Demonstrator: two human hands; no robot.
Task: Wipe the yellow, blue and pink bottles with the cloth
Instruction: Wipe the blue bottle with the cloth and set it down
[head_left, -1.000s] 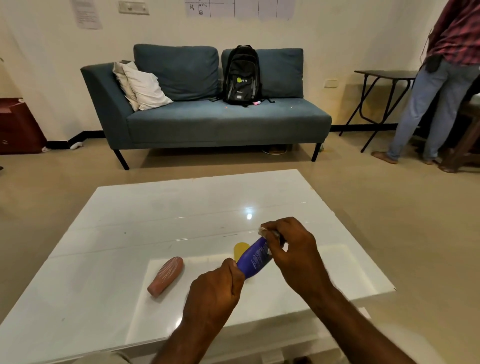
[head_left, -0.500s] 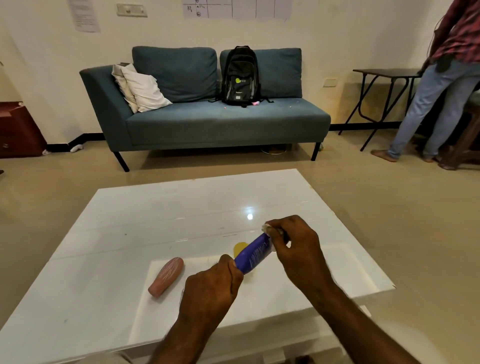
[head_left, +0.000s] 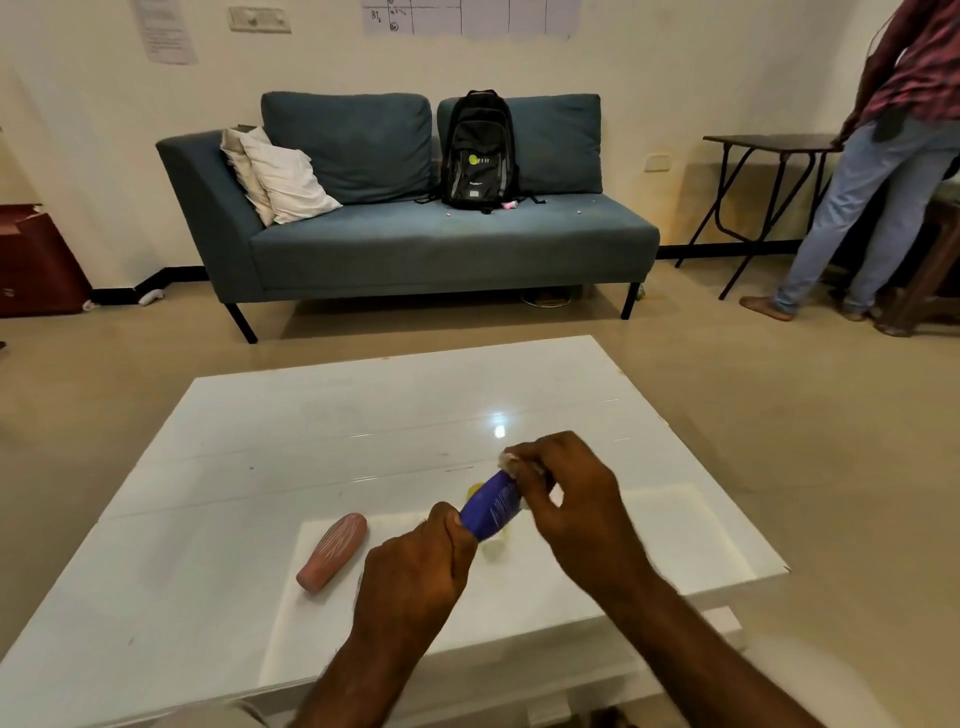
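Blue bottle (head_left: 492, 506) leftward, axis up-right.

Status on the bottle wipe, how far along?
In hand: left hand grips the blue bottle, right hand holds the cloth at its top end. Pink bottle lies on the table; yellow bottle is mostly hidden behind the blue. Done or left: cannot tell whether either has been wiped.
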